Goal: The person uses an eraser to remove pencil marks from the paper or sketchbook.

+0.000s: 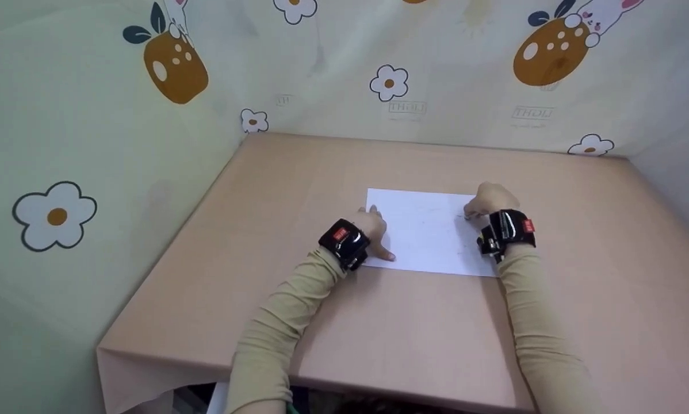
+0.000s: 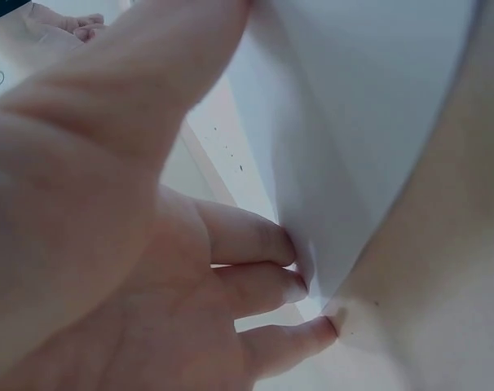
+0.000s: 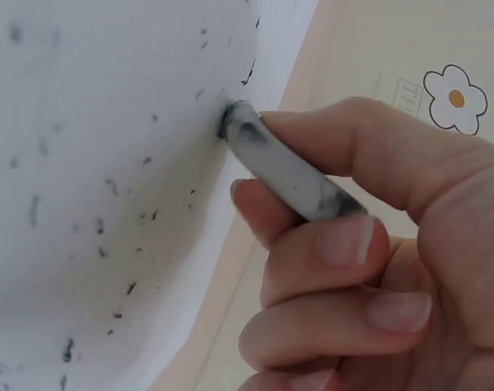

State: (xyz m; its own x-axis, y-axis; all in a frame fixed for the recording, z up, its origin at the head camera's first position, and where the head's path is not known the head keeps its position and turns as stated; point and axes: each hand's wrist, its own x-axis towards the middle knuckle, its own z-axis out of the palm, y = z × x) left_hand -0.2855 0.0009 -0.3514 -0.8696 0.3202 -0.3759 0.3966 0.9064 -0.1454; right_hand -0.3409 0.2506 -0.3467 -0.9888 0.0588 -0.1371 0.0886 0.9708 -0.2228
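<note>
A white sheet of paper (image 1: 428,236) lies flat on the covered table. My left hand (image 1: 373,227) rests on its left edge with fingers and thumb spread; the left wrist view shows the fingertips (image 2: 292,285) at the paper's edge. At the sheet's upper right is my right hand (image 1: 492,198). It pinches a white eraser (image 3: 284,171), smudged dark at both ends, between thumb and curled fingers. One end of the eraser meets the paper. Dark eraser crumbs (image 3: 100,226) are scattered over the sheet near it.
A tan cloth (image 1: 252,218) covers the table, which meets a wall sheet (image 1: 321,75) printed with flowers and fruit at the back. Another wall stands close on the left. Black camera bands (image 1: 344,244) sit on both wrists. The table's front edge runs beneath the forearms.
</note>
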